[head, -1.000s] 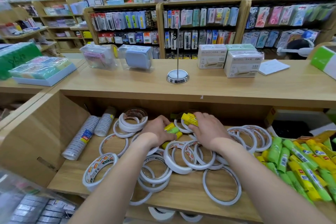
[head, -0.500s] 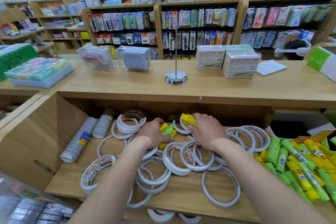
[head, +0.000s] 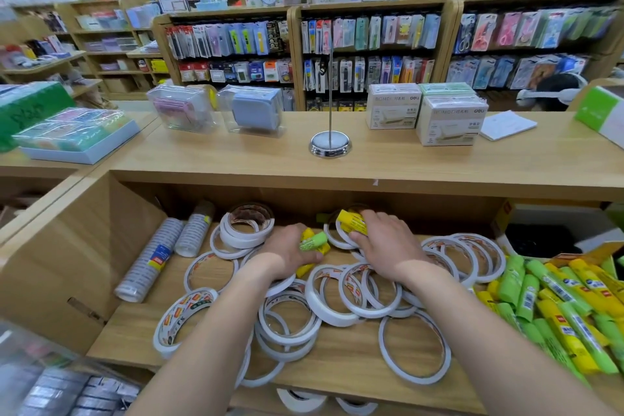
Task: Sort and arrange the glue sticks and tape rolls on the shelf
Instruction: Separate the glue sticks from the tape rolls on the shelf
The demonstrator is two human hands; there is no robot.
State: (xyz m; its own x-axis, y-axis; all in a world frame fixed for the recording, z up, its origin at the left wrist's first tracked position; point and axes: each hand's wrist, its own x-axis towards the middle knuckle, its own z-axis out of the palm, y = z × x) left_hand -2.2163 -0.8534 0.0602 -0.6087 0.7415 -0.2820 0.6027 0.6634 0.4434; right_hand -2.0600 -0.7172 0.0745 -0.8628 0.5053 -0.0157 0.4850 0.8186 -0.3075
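At the far left of the shelf (head: 341,360), two wrapped stacks of tape (head: 148,267) lie on their sides near the side wall. Just right of them a wide printed roll (head: 175,311) leans tilted at the front edge, and a short pile of white rolls (head: 246,230) sits toward the back. The left hand (head: 287,255) rests on loose tape rings, its grip closed round a small bunch of glue sticks (head: 312,241), green and yellow. Beside it the right hand (head: 385,246) lies knuckles up, its grip curled round a yellow glue stick (head: 353,222) near the back of the shelf. Thin white tape rolls (head: 332,318) overlap under and around both wrists. Further right, a heap of green and yellow sticks (head: 557,300) fills the end of the shelf. On the bench (head: 439,162) above stands a metal spike stand (head: 330,145).
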